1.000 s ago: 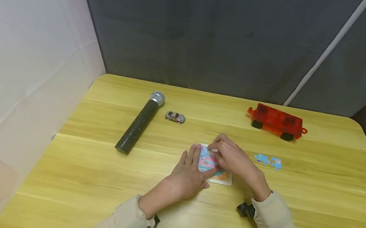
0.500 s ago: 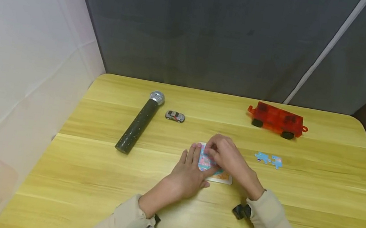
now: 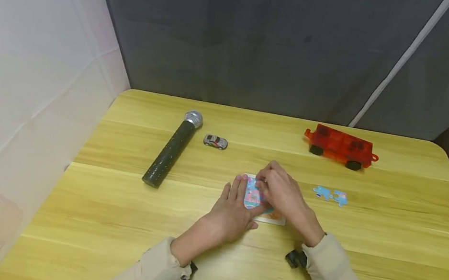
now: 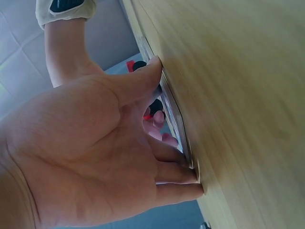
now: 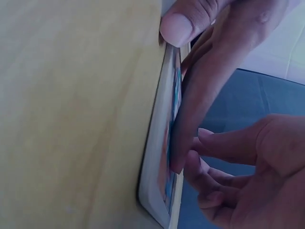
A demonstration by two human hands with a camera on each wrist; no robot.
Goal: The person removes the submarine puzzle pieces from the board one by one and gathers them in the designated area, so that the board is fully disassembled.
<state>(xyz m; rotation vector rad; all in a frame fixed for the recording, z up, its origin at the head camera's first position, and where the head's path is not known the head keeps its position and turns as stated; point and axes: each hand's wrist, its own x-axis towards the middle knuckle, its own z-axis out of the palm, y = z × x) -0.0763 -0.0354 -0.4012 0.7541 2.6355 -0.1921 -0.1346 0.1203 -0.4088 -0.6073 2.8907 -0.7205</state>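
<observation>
Puzzle board [image 3: 271,217] lies flat on the surface [image 3: 108,219], under both my hands. My left hand [image 3: 233,211] rests with straight fingers along the board's left edge, thumb at its near edge. My right hand [image 3: 282,192] curls its fingertips over the board's far part; whether that grip pinches a piece, I cannot tell. Two loose blue puzzle pieces [image 3: 330,195] lie right of that hand.
</observation>
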